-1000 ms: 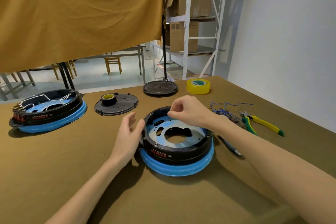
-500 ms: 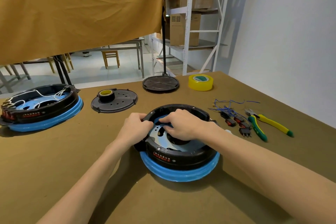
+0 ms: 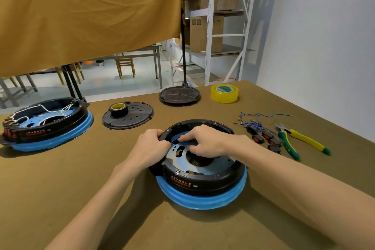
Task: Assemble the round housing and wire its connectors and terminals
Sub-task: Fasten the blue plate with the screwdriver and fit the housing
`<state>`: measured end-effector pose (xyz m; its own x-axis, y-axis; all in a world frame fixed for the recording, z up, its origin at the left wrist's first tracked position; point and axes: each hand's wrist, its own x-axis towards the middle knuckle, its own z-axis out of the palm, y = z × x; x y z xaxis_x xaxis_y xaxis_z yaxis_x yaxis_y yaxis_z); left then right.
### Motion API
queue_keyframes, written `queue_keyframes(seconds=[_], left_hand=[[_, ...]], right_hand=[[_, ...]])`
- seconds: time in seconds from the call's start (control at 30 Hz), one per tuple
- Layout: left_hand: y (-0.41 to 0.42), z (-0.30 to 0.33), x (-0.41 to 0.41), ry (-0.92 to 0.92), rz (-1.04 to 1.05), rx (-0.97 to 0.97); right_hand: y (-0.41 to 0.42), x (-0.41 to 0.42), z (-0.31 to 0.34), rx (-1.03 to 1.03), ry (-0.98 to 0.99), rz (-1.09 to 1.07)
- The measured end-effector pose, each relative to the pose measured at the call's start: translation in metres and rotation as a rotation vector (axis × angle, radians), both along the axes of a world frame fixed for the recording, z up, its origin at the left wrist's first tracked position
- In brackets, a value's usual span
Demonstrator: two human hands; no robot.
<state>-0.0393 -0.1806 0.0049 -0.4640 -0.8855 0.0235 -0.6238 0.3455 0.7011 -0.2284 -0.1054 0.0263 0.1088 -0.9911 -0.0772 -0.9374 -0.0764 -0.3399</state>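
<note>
Black round housing [image 3: 203, 174] on its blue base sits at lower centre; left hand [image 3: 150, 146] grips its rim, right hand [image 3: 205, 141] pinches a dark part inside, which could slip or seat crooked

bare table [image 3: 60, 189] left of housing [image 3: 203, 184], connectors [image 3: 263, 138] and pliers [image 3: 300, 142] crowding its right

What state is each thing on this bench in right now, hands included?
Near housing: open on top, no wires showing, held at its rim.
Far housing: open, white wires inside.
Left hand: grips the near housing's rim.
Right hand: fingers curled inside the near housing.
Perforated lid: off, flat, small tape roll on it.
Yellow tape: lying flat.
Pliers: lying untouched.
Blue wires: loose, unconnected.
</note>
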Motion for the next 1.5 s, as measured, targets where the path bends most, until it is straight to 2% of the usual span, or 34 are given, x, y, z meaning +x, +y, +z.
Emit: queue_keyframes(seconds=[0.03, 0.1, 0.17, 0.2, 0.27, 0.3, 0.33, 0.43, 0.53, 0.8, 1.13, 1.3, 1.4, 1.5], left_hand=[[0.0, 0.002, 0.001, -0.024, -0.012, 0.007], [0.0, 0.006, 0.004, -0.11, -0.057, 0.033], [0.002, 0.01, 0.006, -0.204, -0.08, 0.017], [0.007, 0.012, 0.006, -0.224, -0.064, -0.065], [0.02, 0.014, 0.0, -0.181, -0.038, -0.367], [0.026, 0.016, -0.007, -0.138, -0.074, -0.48], [0.03, 0.018, -0.014, -0.121, -0.154, -0.508], [0.039, 0.019, -0.039, -0.257, -0.477, -0.32], [0.039, 0.014, -0.053, -0.362, -0.603, -0.266], [0.037, 0.003, -0.056, -0.465, -0.619, -0.317], [0.036, 0.009, -0.056, -0.471, -0.615, -0.283], [0.052, 0.023, -0.055, -0.538, -0.658, -0.182], [0.063, 0.03, -0.05, -0.468, -0.702, -0.162], [0.068, 0.027, -0.046, -0.419, -0.767, -0.181]], right_hand=[[0.003, -0.002, 0.003, -0.04, -0.078, -0.016], [0.009, -0.01, 0.007, -0.267, -0.164, -0.094], [0.014, -0.026, 0.01, -0.446, -0.04, -0.242], [0.016, -0.035, 0.012, -0.413, 0.046, -0.327], [0.02, -0.047, 0.01, -0.18, 0.13, -0.446], [0.02, -0.051, 0.006, -0.092, 0.105, -0.464], [0.021, -0.052, 0.002, -0.063, 0.057, -0.474], [0.021, -0.054, -0.006, -0.129, -0.034, -0.492], [0.021, -0.052, -0.002, -0.144, -0.016, -0.462], [0.021, -0.05, -0.003, -0.21, 0.084, -0.432], [0.019, -0.054, -0.006, -0.284, -0.011, -0.441], [0.015, -0.061, 0.012, -0.149, -0.084, -0.242], [0.01, -0.051, 0.019, -0.068, -0.105, -0.163], [0.017, -0.052, 0.015, -0.18, -0.047, -0.19]])
